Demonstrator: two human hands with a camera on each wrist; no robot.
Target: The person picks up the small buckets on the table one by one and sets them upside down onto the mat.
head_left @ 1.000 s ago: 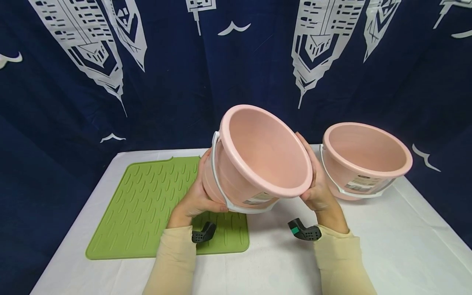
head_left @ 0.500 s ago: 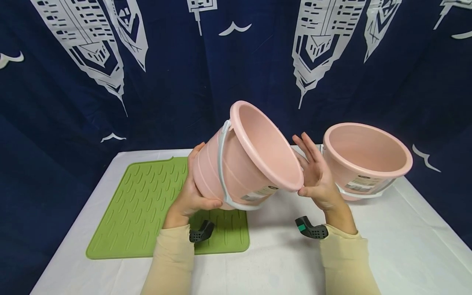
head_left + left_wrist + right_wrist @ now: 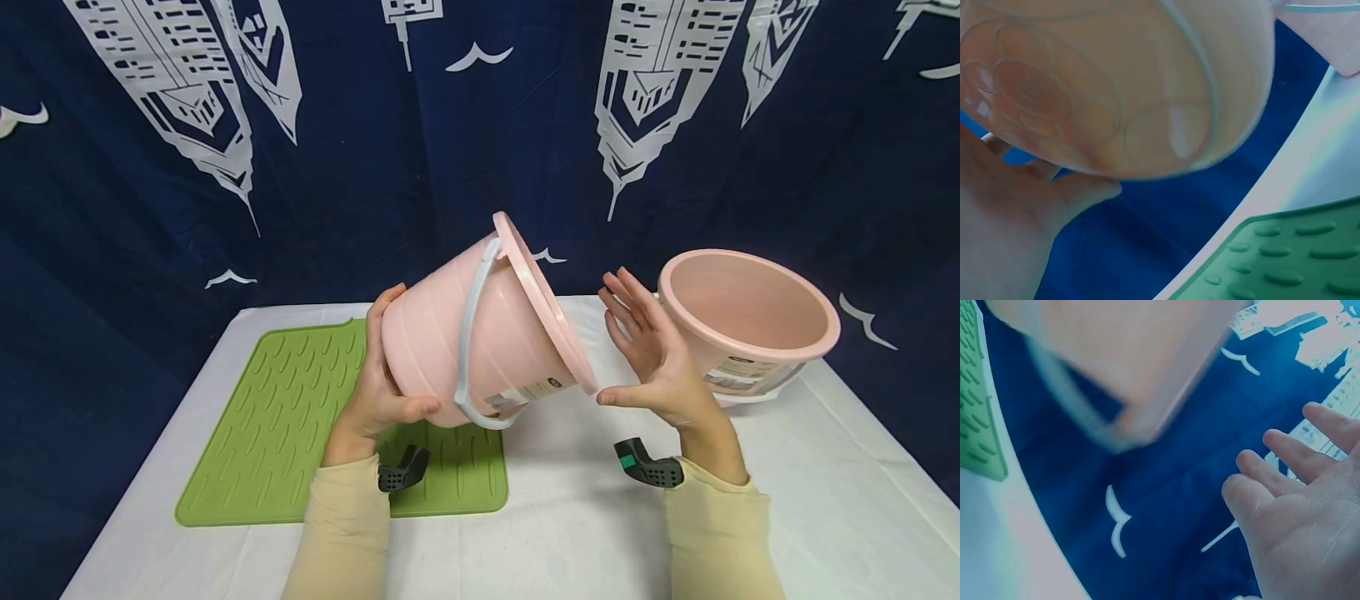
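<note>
A pink bucket (image 3: 465, 333) with a pale grey-white handle (image 3: 468, 333) is held tilted on its side above the table, its mouth facing right. My left hand (image 3: 371, 387) grips it near the base, thumb on the near side and fingers behind. The left wrist view shows the round moulded bottom of this bucket (image 3: 1104, 94) up close over the thumb. My right hand (image 3: 660, 358) is spread with nothing in it, its thumb close to the lower rim. In the right wrist view the right hand (image 3: 1310, 506) stands apart from the bucket (image 3: 1129, 356).
A second pink bucket (image 3: 750, 300) with a label stands upright at the right, just behind the right hand. Under the held bucket lies a green ridged mat (image 3: 285, 433) on the white-covered table (image 3: 570, 533). A navy curtain (image 3: 480, 167) with white city prints hangs behind.
The held bucket has turned, its mouth swinging from facing me toward the right, and shifted slightly left. My right hand has come off its rim and moved right, fingers spreading.
</note>
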